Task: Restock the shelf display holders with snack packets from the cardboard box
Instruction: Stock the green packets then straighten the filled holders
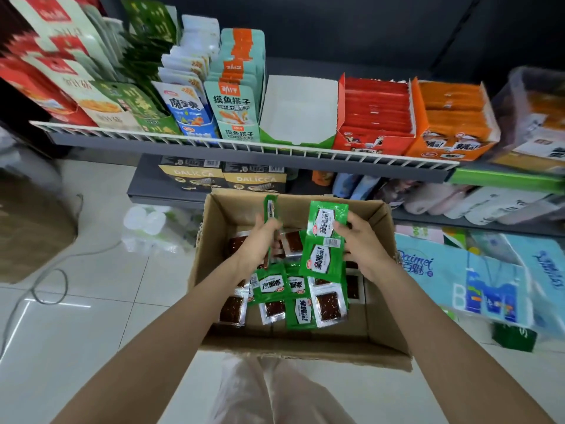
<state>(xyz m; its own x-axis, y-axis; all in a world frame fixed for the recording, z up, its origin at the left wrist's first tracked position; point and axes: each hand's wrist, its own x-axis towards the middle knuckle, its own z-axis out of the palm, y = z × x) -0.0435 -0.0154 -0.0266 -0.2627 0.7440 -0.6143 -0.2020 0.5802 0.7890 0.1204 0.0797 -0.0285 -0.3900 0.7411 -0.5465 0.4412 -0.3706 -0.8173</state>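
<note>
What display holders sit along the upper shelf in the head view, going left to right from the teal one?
Teal fish-snack holder → empty green-and-white cardboard holder → red cardboard holder → orange cardboard holder.

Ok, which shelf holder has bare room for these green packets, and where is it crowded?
The green-edged holder stands empty, between the teal packets and the red holder. Every other slot along the wire rail is packed. The cardboard box has bare floor near its front wall.

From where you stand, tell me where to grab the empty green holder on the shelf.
Take the empty green holder by its low cut-away front lip, reaching from the front over the shelf's white wire rail. Full holders flank both side walls, so those look hard to reach.
</note>
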